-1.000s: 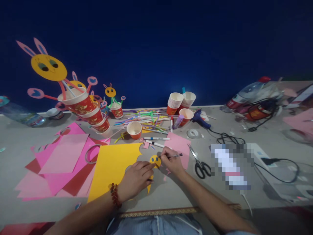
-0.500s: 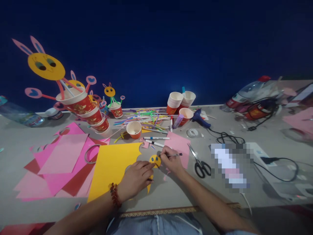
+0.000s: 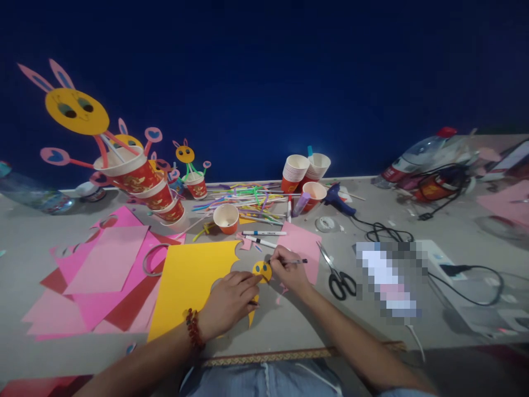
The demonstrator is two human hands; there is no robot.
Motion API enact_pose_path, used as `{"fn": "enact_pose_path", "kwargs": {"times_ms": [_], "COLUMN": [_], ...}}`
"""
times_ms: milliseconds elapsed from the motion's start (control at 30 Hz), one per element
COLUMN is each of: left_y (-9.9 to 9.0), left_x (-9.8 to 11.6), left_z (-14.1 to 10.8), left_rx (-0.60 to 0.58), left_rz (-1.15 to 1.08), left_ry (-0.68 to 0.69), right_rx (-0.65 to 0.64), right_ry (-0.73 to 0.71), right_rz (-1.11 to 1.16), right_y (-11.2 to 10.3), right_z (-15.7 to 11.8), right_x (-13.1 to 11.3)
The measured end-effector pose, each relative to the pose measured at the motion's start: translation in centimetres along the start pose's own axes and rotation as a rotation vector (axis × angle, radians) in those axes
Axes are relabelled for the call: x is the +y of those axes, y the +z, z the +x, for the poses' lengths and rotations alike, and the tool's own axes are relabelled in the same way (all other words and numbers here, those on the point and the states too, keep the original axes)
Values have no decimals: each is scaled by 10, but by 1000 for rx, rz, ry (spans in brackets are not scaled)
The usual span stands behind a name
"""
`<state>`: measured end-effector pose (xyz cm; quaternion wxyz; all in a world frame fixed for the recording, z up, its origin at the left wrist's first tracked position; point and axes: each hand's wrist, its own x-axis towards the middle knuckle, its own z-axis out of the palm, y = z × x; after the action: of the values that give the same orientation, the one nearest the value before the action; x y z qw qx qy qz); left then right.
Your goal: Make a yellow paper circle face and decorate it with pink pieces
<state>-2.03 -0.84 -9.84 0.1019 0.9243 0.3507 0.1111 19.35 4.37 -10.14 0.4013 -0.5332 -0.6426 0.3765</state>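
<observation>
My right hand (image 3: 289,270) is closed around a dark slim pen (image 3: 300,261), its tip at the upper right edge of a small round yellow paper face (image 3: 261,268) with two dark-blue eyes. My left hand (image 3: 231,300) holds the face against the table, fingertips on its lower left edge. A small dark object (image 3: 253,303) shows by the left thumb; I cannot make out what it is. Part of that hand covers a scalloped yellow sheet (image 3: 194,270). Two white markers (image 3: 264,233) lie beyond the face, and a pink sheet (image 3: 301,242) lies behind the right hand.
Black-handled scissors (image 3: 342,284) and a glue gun (image 3: 339,201) with its cord lie to the right. Red paper cups (image 3: 226,219) and coloured sticks (image 3: 252,198) fill the back. Rabbit-faced cup figures (image 3: 144,182) stand at the left above pink sheets (image 3: 111,259).
The pen tip and my right hand have shifted very slightly at the face's edge. The left hand stays in place; the whole view has moved a little.
</observation>
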Motion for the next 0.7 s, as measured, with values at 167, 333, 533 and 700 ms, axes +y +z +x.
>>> {"fn": "enact_pose_path", "kwargs": {"times_ms": [167,333,533,700], "left_y": [1,-1,-3,-3], "left_x": [-1,0,1,2], "left_z": [0,1,1,2], "left_rx": [-2,-7,0,13], "left_rz": [-8,-10,-13,-7], "left_ry": [3,0,-5,0], "right_rx": [1,3,30,39], "right_ry": [4,3,2,33], "right_rz": [-4,12,108,186], "right_y": [0,0,-1,-2], "right_z": [0,0,-1,-1], "right_x": [1,1,4,4]}}
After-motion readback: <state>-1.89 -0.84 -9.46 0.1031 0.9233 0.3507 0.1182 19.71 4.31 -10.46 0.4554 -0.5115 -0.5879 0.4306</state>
